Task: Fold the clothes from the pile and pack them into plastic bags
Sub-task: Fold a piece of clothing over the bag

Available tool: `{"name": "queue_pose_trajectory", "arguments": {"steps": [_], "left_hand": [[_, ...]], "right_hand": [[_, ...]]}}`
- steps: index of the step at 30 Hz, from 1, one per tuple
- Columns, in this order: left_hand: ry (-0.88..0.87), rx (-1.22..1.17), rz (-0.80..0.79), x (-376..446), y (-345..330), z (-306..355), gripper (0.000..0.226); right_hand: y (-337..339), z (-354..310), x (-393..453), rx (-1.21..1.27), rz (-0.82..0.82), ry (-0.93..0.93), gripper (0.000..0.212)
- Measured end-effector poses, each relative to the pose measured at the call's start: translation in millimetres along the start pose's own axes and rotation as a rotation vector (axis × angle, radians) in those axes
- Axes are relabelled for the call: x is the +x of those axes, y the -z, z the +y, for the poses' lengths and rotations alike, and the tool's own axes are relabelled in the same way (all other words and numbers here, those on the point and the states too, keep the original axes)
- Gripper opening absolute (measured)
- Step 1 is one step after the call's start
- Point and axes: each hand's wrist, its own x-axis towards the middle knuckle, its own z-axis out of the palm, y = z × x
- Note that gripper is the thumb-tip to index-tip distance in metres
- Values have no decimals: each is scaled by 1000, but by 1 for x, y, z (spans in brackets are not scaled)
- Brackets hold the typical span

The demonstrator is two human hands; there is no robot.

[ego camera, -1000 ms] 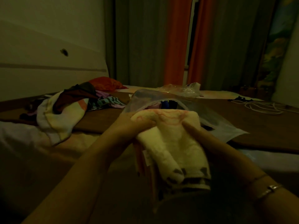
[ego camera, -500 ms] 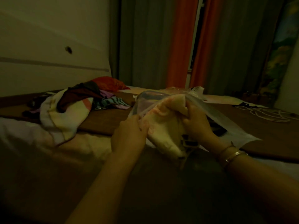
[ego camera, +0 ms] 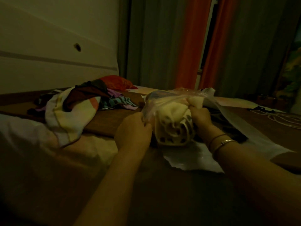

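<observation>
A folded cream garment (ego camera: pixel 172 121) with dark patches along its hem sits half inside a clear plastic bag (ego camera: pixel 156 101) on the bed. My left hand (ego camera: pixel 133 131) pinches the bag's near left edge. My right hand (ego camera: pixel 200 116) grips the garment at its right side, fingers curled into the cloth at the bag's mouth. The garment's far end lies under the plastic. A pile of unfolded clothes (ego camera: pixel 78 110) lies to the left: a cream and pink piece, a dark maroon one, a striped one, a purple one and a red one.
The bed has a brown cover (ego camera: pixel 105 123) and a pale sheet (ego camera: pixel 24 132) at left. A flat plastic sheet (ego camera: pixel 192 159) lies under the bag. White cords (ego camera: pixel 280 118) lie at far right. Grey and orange curtains (ego camera: pixel 187 46) hang behind; a white headboard (ego camera: pixel 48 54) stands left.
The garment went from held up in both hands into the bag's mouth. My left hand shifted from the cloth to the bag's edge. My right hand has pushed the garment deeper.
</observation>
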Motion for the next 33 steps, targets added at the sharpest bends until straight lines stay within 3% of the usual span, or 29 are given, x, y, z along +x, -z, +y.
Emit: {"name": "queue_pose_trajectory", "arguments": {"steps": [3, 5, 6, 8, 11, 13, 16, 20, 22, 25, 30, 33], "left_hand": [[11, -85, 4, 4, -2, -1, 33], [81, -143, 13, 3, -5, -6, 25], [157, -190, 7, 2, -7, -8, 28], [381, -382, -25, 1, -14, -15, 59], [735, -808, -39, -2, -24, -23, 83], [871, -965, -107, -12, -31, -23, 77], [829, -914, -239, -22, -39, -12, 41], [714, -753, -218, -16, -42, -2, 38], [697, -722, -212, -12, -42, -1, 44], [580, -761, -195, -2, -43, -2, 46], [432, -812, -177, 15, -34, 8, 41], [410, -853, -172, 22, -36, 3, 26]], "right_hand": [[-20, 4, 7, 138, 150, -63, 63], [-33, 8, 5, -146, 139, 57, 74], [-37, 13, 3, -380, 102, 113, 78], [-36, 22, 3, -760, 88, 189, 86], [-23, 27, -12, -839, 132, 283, 89], [-15, 33, -31, -903, 204, 484, 87], [-10, 47, -51, -1100, 308, 833, 73], [-14, 50, -61, -1134, 138, 1156, 53], [-19, 51, -58, -1215, -86, 1088, 62], [-33, 49, -36, -1262, -309, 789, 71], [-71, 37, 12, -1433, -331, 743, 72], [-91, 42, 40, -1476, -311, 641, 74]]}}
